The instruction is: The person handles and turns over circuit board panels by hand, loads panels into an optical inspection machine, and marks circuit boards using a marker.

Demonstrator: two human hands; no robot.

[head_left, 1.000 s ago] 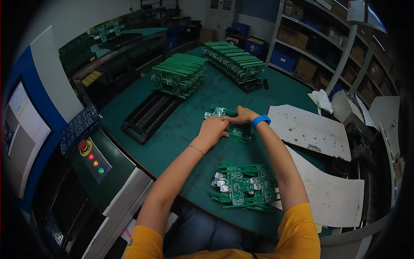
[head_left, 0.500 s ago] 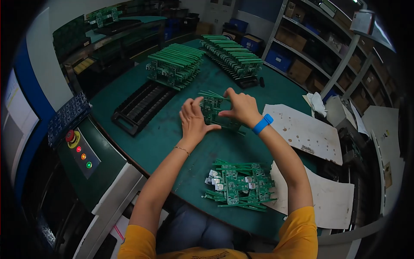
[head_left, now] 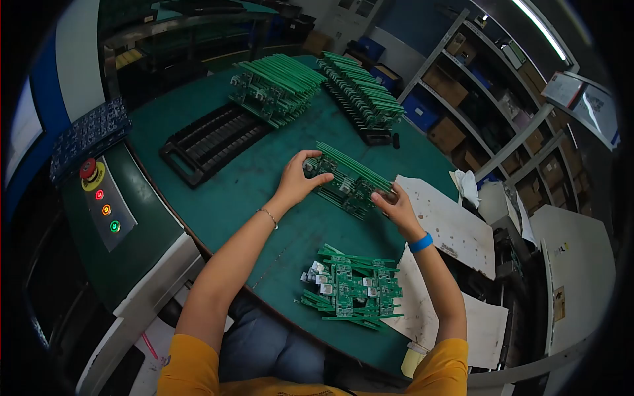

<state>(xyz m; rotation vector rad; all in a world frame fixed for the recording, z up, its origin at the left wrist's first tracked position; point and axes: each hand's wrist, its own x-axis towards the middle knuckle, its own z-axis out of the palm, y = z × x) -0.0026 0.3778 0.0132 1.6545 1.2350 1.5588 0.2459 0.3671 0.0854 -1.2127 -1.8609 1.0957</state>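
Note:
A stack of green circuit boards [head_left: 345, 181] is held between my two hands above the middle of the green table, its long strips facing up. My left hand [head_left: 297, 181] grips the left end, thumb on the near face. At the right end my right hand [head_left: 400, 212] closes on the stack, thumb in front and fingers behind. Closer to my body lies a loose pile of circuit boards [head_left: 356, 287] with silvery connectors on its left side and middle.
A black slotted rack [head_left: 188, 158] lies left, with upright boards [head_left: 277, 86] at its far end. Another row of boards [head_left: 366, 92] stands in a rack behind. Cardboard sheets [head_left: 456, 224] lie right. A control panel [head_left: 109, 204] with a red button is at left.
My right hand has moved down and right to the stack's right end, and my left hand has closed on the left end. The stack now lies lengthwise between them; the view has shifted.

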